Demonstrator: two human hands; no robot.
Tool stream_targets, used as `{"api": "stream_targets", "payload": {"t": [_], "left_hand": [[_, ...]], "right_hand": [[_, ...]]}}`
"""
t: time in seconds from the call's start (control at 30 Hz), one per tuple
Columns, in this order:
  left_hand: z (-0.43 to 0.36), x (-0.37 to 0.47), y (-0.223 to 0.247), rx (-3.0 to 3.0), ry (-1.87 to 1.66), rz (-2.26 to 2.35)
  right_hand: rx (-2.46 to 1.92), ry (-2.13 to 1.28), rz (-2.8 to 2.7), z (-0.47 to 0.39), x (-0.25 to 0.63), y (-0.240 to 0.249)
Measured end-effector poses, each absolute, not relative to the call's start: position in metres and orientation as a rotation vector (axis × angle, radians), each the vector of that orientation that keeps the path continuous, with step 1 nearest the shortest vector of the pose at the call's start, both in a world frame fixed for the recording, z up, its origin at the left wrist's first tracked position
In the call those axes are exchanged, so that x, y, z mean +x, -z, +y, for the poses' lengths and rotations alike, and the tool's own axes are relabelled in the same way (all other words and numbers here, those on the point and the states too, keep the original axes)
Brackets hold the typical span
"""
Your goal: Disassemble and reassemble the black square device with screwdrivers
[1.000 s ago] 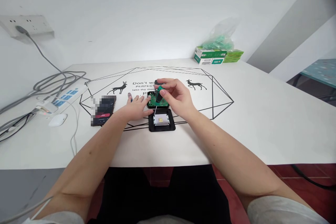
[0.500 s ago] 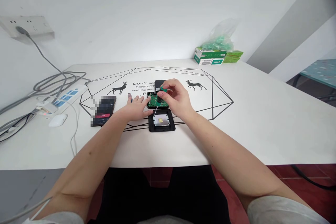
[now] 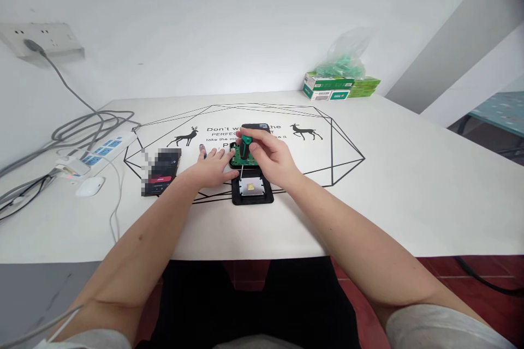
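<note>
My right hand [image 3: 273, 157] has its fingers around the green and black handle of a screwdriver [image 3: 245, 147]. The thin metal shaft points down to the near edge of a green circuit board [image 3: 235, 161] in a black casing. With fingers spread, my left hand [image 3: 215, 168] lies on the table, its fingertips at the board's left side. Just nearer than the board sits a black cover [image 3: 268, 194] with a silver plate [image 3: 251, 186] in it. A dark object [image 3: 258, 126] lies behind the board, partly hidden by my right hand.
To the left are a phone [image 3: 164, 172], a white power strip [image 3: 107, 150], a white mouse-like object [image 3: 90, 186] and loose grey cables [image 3: 88, 120]. Green and white boxes [image 3: 327, 86] topped by a plastic bag [image 3: 344, 60] stand against the wall at the back right.
My right hand has shifted a little left, and its fingers have opened out more around the screwdriver handle, which shows more now. My left hand has stayed in place.
</note>
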State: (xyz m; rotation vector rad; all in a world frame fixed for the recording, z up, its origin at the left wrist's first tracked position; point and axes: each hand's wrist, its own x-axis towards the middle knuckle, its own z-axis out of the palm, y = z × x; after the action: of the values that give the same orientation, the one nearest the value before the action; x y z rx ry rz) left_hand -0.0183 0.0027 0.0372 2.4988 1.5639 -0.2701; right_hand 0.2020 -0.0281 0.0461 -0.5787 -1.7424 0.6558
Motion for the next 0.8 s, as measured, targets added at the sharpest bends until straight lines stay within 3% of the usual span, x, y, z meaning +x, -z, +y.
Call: {"api": "stream_targets", "payload": {"t": [0.37,0.67,0.8], "left_hand": [[0.002,-0.019,-0.036,2.492,0.271,1.551],[0.001,-0.015,-0.041,2.466,0.303,1.595],[0.003,-0.018,-0.037,2.475,0.265,1.567]], "right_hand": [[-0.709,-0.572,-1.601,-0.023,0.195,-0.042],[-0.505,-0.817,-1.567,-0.029,0.191,-0.036],[-0.575,-0.739,-1.544,-0.025,0.189,-0.033]]}}
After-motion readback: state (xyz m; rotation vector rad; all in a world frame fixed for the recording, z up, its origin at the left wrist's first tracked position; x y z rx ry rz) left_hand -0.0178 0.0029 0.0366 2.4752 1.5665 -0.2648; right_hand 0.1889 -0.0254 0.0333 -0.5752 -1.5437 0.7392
